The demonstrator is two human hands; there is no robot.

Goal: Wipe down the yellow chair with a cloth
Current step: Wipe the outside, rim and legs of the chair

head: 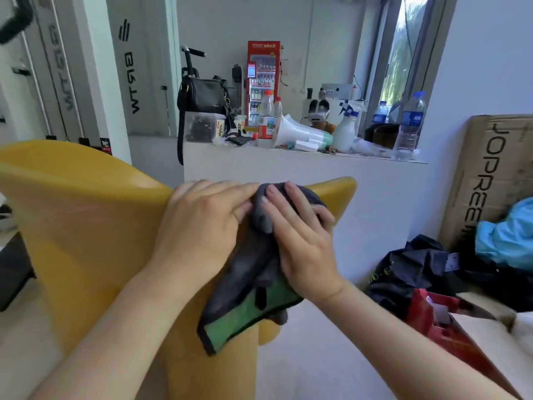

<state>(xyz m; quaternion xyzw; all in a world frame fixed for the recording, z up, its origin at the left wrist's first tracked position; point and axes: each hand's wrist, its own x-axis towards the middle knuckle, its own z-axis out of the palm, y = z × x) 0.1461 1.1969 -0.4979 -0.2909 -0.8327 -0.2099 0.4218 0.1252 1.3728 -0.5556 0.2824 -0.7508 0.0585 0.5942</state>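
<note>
The yellow chair point(86, 226) fills the lower left, its curved top edge running from the left to the right of centre. A dark grey cloth with a green panel point(248, 290) is draped over that edge and hangs down the chair's near side. My left hand point(202, 226) rests on the chair's top edge and pinches the cloth's upper part. My right hand point(302, 241) lies flat on the cloth, fingers wrapped over the edge, pressing it against the chair.
Behind the chair a white counter point(288, 166) carries a black bag point(204, 96), bottles, a white megaphone point(300, 131) and a spray bottle point(346, 125). At the right stand a cardboard box point(496, 174), dark and blue bags and a red box point(450, 333) on the floor.
</note>
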